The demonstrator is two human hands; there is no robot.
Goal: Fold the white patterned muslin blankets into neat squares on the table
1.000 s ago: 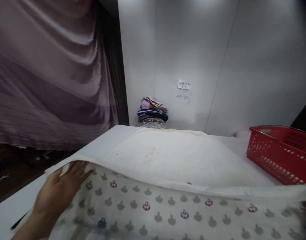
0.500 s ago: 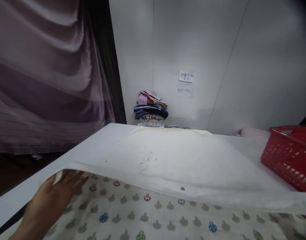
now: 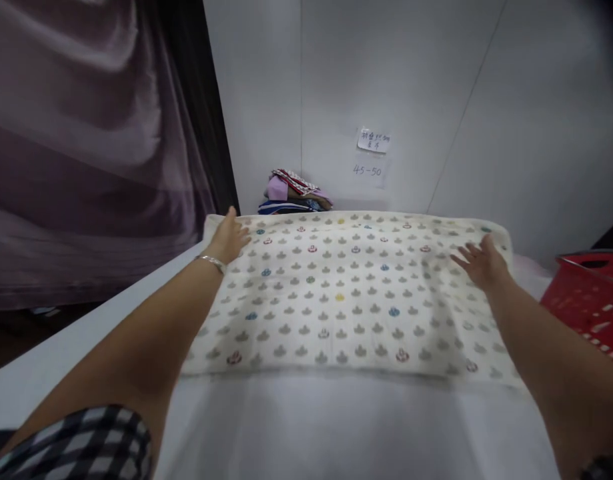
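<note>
A white cloth (image 3: pixel 331 280) printed with grey, blue, red and yellow motifs spreads across the far part of the white table. My left hand (image 3: pixel 229 238) is at its far left corner, fingers apart against the cloth and thumb pointing up. Opposite it, my right hand (image 3: pixel 485 261) lies near the far right corner with its fingers spread. Neither hand has its fingers closed round the cloth. The cloth's near edge runs almost straight between my forearms, and a few soft creases show on its right side.
Bare white tabletop (image 3: pixel 331 427) shows in front of the cloth. Behind it, a pile of folded fabrics (image 3: pixel 296 193) is partly hidden by the cloth. A red plastic basket (image 3: pixel 591 300) stands at the right. A purplish curtain (image 3: pixel 76 153) hangs left; paper notes (image 3: pixel 371 153) are on the wall.
The printed cloth has moved from close to me to the far side of the table. Both hands have reached forward, and the right is now fully in view. The plain white side no longer shows.
</note>
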